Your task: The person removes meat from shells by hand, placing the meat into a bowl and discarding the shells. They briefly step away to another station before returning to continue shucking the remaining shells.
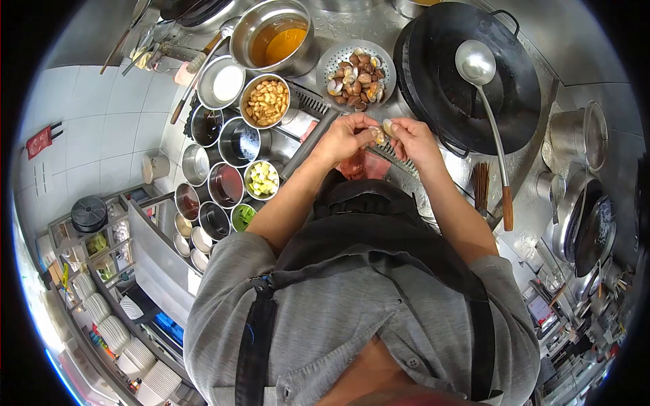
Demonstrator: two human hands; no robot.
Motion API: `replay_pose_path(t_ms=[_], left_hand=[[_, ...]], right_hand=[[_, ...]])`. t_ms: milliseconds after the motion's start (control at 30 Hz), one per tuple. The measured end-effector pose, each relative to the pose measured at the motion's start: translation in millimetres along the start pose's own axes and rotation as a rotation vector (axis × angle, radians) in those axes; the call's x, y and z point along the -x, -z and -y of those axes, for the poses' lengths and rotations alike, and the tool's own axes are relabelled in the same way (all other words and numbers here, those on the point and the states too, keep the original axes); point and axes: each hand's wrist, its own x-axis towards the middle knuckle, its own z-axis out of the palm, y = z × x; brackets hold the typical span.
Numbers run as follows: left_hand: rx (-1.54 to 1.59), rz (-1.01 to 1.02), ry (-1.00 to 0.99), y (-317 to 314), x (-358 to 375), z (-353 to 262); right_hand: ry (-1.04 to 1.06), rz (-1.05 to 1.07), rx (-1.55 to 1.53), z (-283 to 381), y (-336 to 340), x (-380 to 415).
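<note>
Close together in front of my apron, both hands are at work on a clam. My left hand [347, 140] pinches one part of the clam [378, 135] between thumb and fingers. A pale half of shell [388, 128] is gripped in the fingertips of my right hand [413, 140]. Whether the two pieces are still joined is too small to tell. Just beyond my hands sits a perforated metal strainer [326, 59] heaped with brown clams [357, 80], some gaping open.
To the right a black wok [433, 40] carries a wood-handled ladle [476, 64]. On the left stand a pot of amber liquid [308, 54], a pot of peeled garlic-like cloves [267, 101], chopped scallion [263, 179] and several sauce pots. A bamboo brush [481, 186] lies beside the wok.
</note>
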Motion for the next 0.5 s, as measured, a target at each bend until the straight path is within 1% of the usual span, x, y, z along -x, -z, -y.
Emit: replay_pose_path(t_ms=[33, 67, 167, 233, 267, 300, 367, 400, 433, 467, 500], left_hand=[[0.027, -0.002, -0.048, 0.3, -1.3, 2.5], [0.028, -0.004, -0.051, 2.4, -3.8, 4.0], [0.067, -0.028, -0.002, 11.2, -14.9, -2.0], [-0.060, -0.152, -0.057, 21.9, -39.9, -11.7], [-0.011, -0.202, -0.070, 29.8, -54.6, -12.5], [0.038, -0.250, -0.085, 40.3, -73.1, -11.1], [-0.619, -0.396, -0.089, 80.5, -113.9, -2.3], [-0.766, -0.425, 0.005, 95.6, -126.6, -2.4], [-0.911, -0.453, 0.100, 108.5, -137.3, -0.2], [-0.903, -0.452, 0.094, 118.1, -144.9, 5.9], [-1.045, -0.447, 0.146, 127.7, -153.8, 17.8]], right_hand=[[-0.050, 0.015, -0.083, -3.1, -1.0, -1.0], [-0.048, 0.017, -0.080, -3.9, 0.4, -4.2], [-0.033, 0.030, -0.057, 2.6, 1.3, -21.4], [0.225, -0.170, 0.238, 27.0, -3.4, -32.2], [0.300, -0.229, 0.464, 41.3, -1.7, -32.7], [0.305, -0.232, 0.467, 39.9, -0.4, -36.3], [0.658, -0.341, 0.685, 33.7, 6.1, -43.2], [0.604, -0.298, 0.651, 34.8, 8.0, -36.4], [0.605, -0.301, 0.660, 32.6, 9.1, -26.9], [0.515, -0.258, 0.641, 27.3, 9.4, -16.2], [0.423, -0.217, 0.621, 20.3, 9.5, -6.3]])
